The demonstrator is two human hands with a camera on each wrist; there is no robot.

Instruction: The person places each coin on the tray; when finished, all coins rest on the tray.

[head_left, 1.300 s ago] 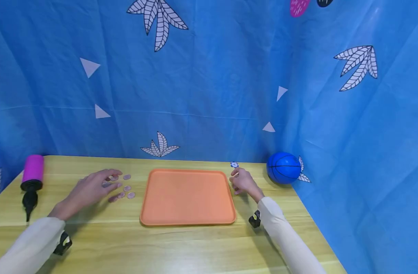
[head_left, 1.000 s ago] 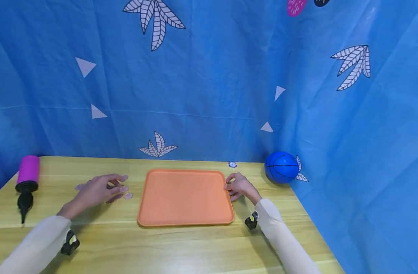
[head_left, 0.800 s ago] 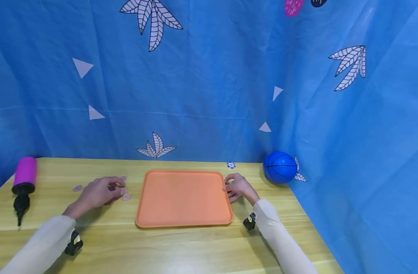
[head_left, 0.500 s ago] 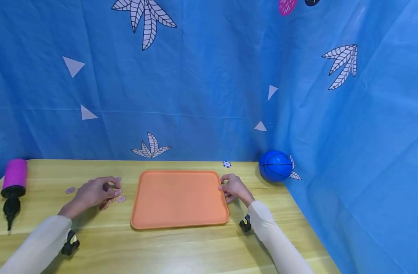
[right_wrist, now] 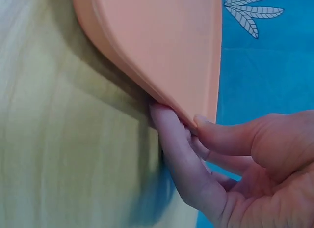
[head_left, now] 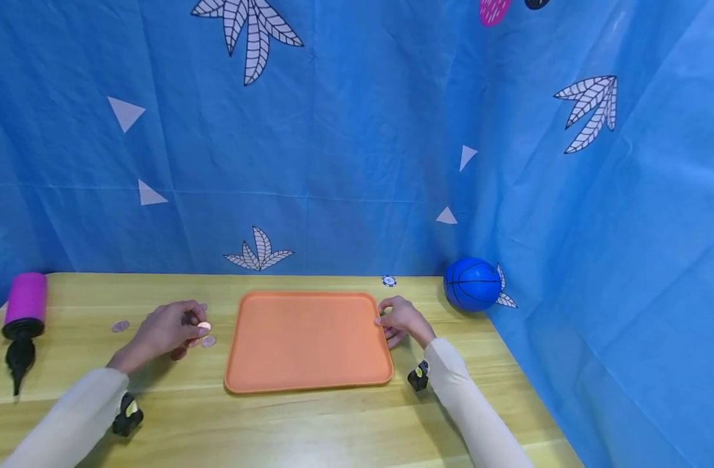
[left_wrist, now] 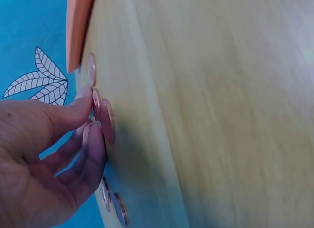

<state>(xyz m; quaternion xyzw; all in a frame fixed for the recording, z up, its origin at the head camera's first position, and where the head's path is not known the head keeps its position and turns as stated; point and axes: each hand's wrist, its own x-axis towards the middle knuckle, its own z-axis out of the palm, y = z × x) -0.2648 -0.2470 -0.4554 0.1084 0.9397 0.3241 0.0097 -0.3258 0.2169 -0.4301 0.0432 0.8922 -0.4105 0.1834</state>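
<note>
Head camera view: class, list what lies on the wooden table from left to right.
Magenta and black hand pump → lone pinkish coin → left hand → flat orange plastic tray → right hand → blue rubber ball.

Flat orange tray (head_left: 307, 341) lies mid-table; small pink coins (head_left: 208, 340) scattered just left.

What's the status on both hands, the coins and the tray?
Left hand pinches a coin; others lie loose. Right hand grips the orange tray by its edge. Nothing blocks the tray.
</note>
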